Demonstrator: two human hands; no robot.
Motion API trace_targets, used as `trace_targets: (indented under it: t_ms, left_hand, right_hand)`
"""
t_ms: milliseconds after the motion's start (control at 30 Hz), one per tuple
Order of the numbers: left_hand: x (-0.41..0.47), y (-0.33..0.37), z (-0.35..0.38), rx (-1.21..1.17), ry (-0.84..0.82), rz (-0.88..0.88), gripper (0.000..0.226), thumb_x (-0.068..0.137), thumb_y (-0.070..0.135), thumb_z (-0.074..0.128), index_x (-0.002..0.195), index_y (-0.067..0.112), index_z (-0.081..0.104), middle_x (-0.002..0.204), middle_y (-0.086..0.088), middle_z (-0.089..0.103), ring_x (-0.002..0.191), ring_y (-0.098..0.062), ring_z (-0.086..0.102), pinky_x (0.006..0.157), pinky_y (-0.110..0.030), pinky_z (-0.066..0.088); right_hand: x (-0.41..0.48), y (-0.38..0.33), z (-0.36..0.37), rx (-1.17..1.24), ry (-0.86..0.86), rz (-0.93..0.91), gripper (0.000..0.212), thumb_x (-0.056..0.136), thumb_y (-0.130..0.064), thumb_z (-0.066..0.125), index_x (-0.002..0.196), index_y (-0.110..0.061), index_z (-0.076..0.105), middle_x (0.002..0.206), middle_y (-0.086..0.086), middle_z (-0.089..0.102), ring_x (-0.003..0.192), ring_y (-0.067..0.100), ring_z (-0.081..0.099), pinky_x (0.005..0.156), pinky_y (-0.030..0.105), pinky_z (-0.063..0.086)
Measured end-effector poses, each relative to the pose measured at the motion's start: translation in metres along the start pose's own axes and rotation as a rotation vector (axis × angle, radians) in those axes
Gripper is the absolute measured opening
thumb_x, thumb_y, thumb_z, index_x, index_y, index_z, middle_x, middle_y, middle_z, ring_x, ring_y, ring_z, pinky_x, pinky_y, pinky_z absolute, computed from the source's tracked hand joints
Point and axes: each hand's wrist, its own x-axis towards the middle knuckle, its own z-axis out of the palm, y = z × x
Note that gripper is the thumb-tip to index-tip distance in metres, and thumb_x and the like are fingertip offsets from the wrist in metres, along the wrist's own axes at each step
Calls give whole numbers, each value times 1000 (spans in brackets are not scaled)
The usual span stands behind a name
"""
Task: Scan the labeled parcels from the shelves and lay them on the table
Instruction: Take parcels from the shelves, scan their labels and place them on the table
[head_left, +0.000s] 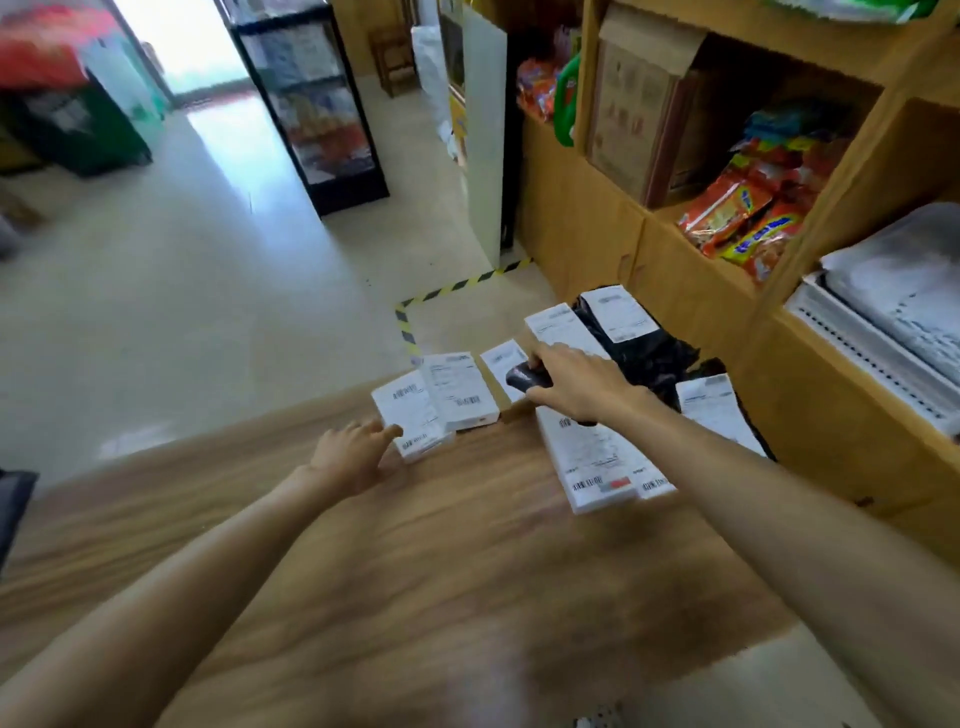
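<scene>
Several white labeled parcels lie on the far part of the wooden table (415, 561). My right hand (576, 384) grips a black handheld scanner (527, 378) above a small white parcel (503, 364). My left hand (353, 454) lies on the table with its fingers straight, the fingertips touching the nearest left white box (413, 415). Beside that box sits another white box (460, 389). A long white parcel (587, 457) lies under my right wrist. Behind are black bag parcels (644, 353) with white labels.
Wooden shelves (810, 218) stand to the right, holding snack packets (748, 218), a cardboard box (639, 109) and grey parcels (904, 291). A black display fridge (317, 104) stands on the tiled floor beyond the table. Yellow-black tape (457, 286) marks the floor.
</scene>
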Motion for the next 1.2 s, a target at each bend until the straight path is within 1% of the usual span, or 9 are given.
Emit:
trace_targets:
  t_ms: [167, 400, 533, 600, 667, 767, 933, 1067, 1200]
  left_hand:
    - [13, -21, 27, 2, -102, -86, 74, 93, 43, 61, 154, 32, 20, 151, 1, 35, 136, -23, 40, 105, -38, 39]
    - [74, -44, 41, 1, -97, -65, 99, 85, 35, 74, 157, 31, 7, 163, 1, 13, 144, -26, 27, 110, -41, 33]
    - [130, -55, 46, 3, -44, -15, 99, 86, 24, 72, 157, 26, 3, 164, 1, 7, 146, -28, 23, 110, -41, 32]
    - [158, -56, 50, -31, -43, 16, 95, 91, 15, 66, 157, 23, -1, 166, 2, 0, 150, -28, 11, 115, -45, 27]
    - [179, -54, 56, -69, -71, 52, 92, 95, 15, 60, 157, 23, -7, 166, 5, -9, 152, -29, 0, 117, -50, 21]
    - [184, -53, 78, -79, -79, 95, 98, 95, 18, 61, 156, 24, -16, 164, 5, -17, 152, -32, -3, 116, -52, 21]
    - [153, -77, 119, -103, -8, 28, 104, 90, 33, 66, 156, 28, -15, 164, -6, 4, 147, -38, 12, 119, -52, 11]
    - [139, -96, 126, -30, -9, 31, 114, 84, 35, 73, 155, 32, -15, 155, -11, 18, 133, -35, 30, 110, -44, 30]
    - [135, -83, 114, -8, -52, -28, 97, 88, 27, 69, 157, 33, 1, 150, -13, 22, 121, -34, 42, 98, -39, 40]
  right_hand:
    - [52, -14, 26, 13, -95, -109, 34, 95, -36, 57, 122, -20, 46, 130, 6, 54, 109, 34, 56, 76, 39, 39]
    - [100, -29, 65, -12, -185, -118, 39, 93, -37, 59, 126, -20, 47, 132, 5, 54, 108, 35, 58, 80, 42, 43]
    - [131, -28, 78, -31, -189, -87, 40, 93, -38, 59, 127, -21, 46, 131, 5, 54, 107, 35, 57, 76, 39, 39]
    - [146, -28, 85, -21, -184, -69, 41, 93, -39, 59, 127, -21, 45, 130, 5, 54, 106, 36, 57, 75, 38, 37]
    - [157, -28, 92, -19, -185, -55, 41, 93, -39, 60, 126, -21, 46, 129, 6, 55, 104, 36, 58, 76, 39, 41]
    - [171, -31, 101, -15, -204, -37, 41, 92, -40, 61, 125, -21, 46, 130, 7, 55, 106, 36, 58, 84, 44, 48]
    - [189, -47, 110, -76, -257, -59, 39, 93, -39, 61, 124, -22, 47, 130, 7, 53, 107, 36, 57, 80, 43, 44]
    - [188, -69, 125, -76, -289, -111, 38, 94, -39, 60, 125, -22, 46, 132, 6, 53, 110, 34, 55, 82, 43, 46]
    - [173, -78, 132, -97, -326, -160, 39, 93, -39, 59, 126, -22, 46, 130, 7, 55, 106, 34, 59, 81, 42, 48]
